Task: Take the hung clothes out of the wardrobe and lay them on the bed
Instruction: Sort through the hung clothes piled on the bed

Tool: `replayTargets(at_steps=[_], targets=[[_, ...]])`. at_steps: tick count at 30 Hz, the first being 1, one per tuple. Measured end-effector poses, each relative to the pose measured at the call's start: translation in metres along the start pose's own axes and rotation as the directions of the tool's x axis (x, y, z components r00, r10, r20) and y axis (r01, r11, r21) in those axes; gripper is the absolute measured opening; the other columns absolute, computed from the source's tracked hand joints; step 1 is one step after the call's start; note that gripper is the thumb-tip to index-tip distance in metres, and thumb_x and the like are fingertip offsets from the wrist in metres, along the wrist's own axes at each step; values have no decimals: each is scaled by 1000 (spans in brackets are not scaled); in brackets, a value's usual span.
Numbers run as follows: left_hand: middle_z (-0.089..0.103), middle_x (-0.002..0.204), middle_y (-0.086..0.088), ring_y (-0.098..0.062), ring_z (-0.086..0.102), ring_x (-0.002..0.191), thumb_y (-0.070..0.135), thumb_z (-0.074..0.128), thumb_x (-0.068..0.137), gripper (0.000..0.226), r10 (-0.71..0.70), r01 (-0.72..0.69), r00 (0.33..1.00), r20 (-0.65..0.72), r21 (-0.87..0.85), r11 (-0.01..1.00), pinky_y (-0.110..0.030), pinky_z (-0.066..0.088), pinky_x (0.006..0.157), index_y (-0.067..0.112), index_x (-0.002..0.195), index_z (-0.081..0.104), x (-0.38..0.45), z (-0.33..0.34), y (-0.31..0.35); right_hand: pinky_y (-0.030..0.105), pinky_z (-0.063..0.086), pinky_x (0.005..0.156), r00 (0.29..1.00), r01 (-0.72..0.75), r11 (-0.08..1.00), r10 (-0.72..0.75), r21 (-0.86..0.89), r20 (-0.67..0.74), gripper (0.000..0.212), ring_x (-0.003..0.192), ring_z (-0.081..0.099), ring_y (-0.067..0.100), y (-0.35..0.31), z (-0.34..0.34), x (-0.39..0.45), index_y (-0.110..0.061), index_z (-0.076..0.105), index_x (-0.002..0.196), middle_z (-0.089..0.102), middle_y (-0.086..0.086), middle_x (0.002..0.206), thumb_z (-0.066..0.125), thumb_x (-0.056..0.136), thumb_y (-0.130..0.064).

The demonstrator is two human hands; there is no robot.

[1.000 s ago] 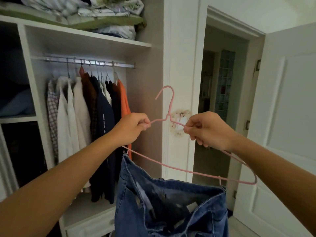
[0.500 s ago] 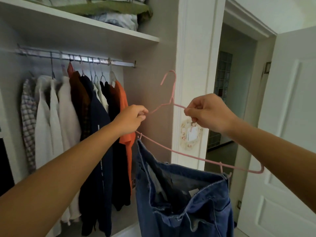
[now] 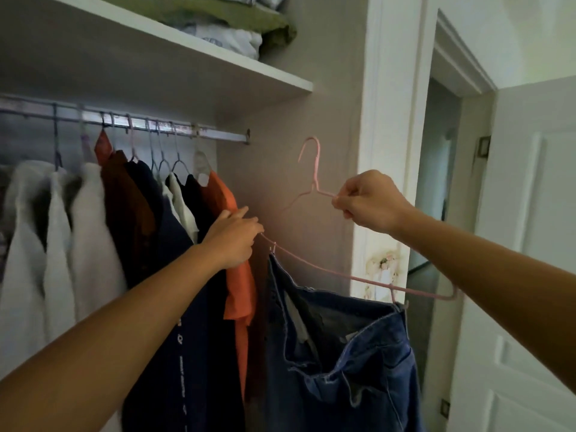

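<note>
Wardrobe rail (image 3: pixel 124 123) at ten o'clock, its clothes blurred. My right hand (image 3: pixel 371 201) pinches the pink hanger (image 3: pixel 314 169); my left hand (image 3: pixel 232 238) grips its lower end. Jeans (image 3: pixel 339 363) hang at six o'clock, cut off.

A home bedroom: a built-in white wardrobe (image 3: pixel 193 62) with shirts and jackets (image 3: pixel 131 232) on a metal hanging rail (image 3: pixel 174 127), folded bedding (image 3: pixel 224 32) stacked above, and a white panelled door (image 3: pixel 523 244) standing open beside it.
</note>
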State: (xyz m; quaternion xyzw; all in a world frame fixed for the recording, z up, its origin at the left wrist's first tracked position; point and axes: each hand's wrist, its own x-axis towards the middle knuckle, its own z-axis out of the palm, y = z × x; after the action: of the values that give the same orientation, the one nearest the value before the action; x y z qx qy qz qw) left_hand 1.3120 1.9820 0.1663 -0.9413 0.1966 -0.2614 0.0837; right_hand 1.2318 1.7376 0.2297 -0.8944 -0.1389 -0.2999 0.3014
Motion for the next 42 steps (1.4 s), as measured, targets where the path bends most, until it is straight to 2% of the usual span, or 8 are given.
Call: replayTargets(at_steps=[4, 11, 15, 22, 28, 34, 37, 42], targets=[[47, 144, -1, -25, 16, 147, 13, 49, 94, 42, 23, -21, 1000, -18, 109, 994, -40, 21, 109, 20, 135, 51, 13, 8, -18, 21, 46, 52, 999, -34, 999, 33, 14, 18, 21, 54, 60, 12, -15, 28, 44, -5, 73, 75, 67, 4, 66, 65, 91, -17], [57, 125, -3, -29, 21, 143, 13, 55, 87, 28, -4, 12, 999, -34, 233, 973, -40, 21, 107, 17, 113, 62, 16, 11, -41, 26, 47, 48, 998, -43, 999, 42, 15, 40, 17, 51, 57, 16, -25, 68, 104, 2, 72, 80, 66, 10, 66, 65, 89, -11], [59, 111, -3, -26, 35, 127, 12, 57, 82, 17, -11, 31, 997, -80, 251, 967, -36, 26, 97, 17, 98, 61, 15, 6, -52, 25, 43, 45, 998, -44, 998, 42, 37, 52, 17, 49, 53, 18, -29, 85, 134, 7, 71, 81, 63, 13, 65, 64, 88, -7], [63, 100, -2, -23, 46, 109, 17, 56, 86, 12, 3, 25, 997, -83, 332, 943, -35, 26, 92, 17, 98, 59, 19, -5, -57, 25, 43, 43, 998, 46, 997, -49, 65, 39, 17, 46, 52, 21, -53, 103, 198, 9, 71, 78, 64, 19, 68, 61, 85, -3], [64, 95, -2, -25, 49, 104, 17, 55, 85, 7, -43, 94, 988, -149, 357, 929, -35, 26, 84, 17, 90, 60, 36, -13, -70, 27, 46, 44, 994, 101, 991, -104, 86, 21, 17, 50, 58, 24, -69, 131, 248, 5, 72, 77, 68, 20, 71, 59, 84, -4], [66, 90, 1, -21, 54, 96, 20, 52, 90, 15, -113, 185, 953, -280, 244, 952, -32, 27, 77, 21, 85, 65, 60, 1, -81, 29, 49, 52, 987, 158, 981, -161, 116, 18, 21, 73, 61, 30, -80, 163, 286, 6, 70, 94, 66, 22, 88, 59, 85, -10], [66, 91, -1, -21, 52, 95, 23, 48, 94, 21, -131, 199, 952, -278, 230, 953, -33, 30, 81, 19, 82, 64, 67, 4, -82, 31, 47, 63, 983, 177, 978, -181, 113, 27, 22, 74, 60, 30, -83, 180, 295, 4, 69, 90, 61, 17, 80, 58, 88, -15], [65, 84, 2, -18, 55, 85, 19, 52, 89, 18, -137, 201, 959, -247, 253, 947, -31, 25, 78, 21, 75, 62, 66, 8, -83, 26, 43, 54, 980, 188, 973, -195, 133, 48, 11, 66, 57, 26, -80, 208, 305, 0, 65, 80, 58, 13, 72, 55, 83, -3]])
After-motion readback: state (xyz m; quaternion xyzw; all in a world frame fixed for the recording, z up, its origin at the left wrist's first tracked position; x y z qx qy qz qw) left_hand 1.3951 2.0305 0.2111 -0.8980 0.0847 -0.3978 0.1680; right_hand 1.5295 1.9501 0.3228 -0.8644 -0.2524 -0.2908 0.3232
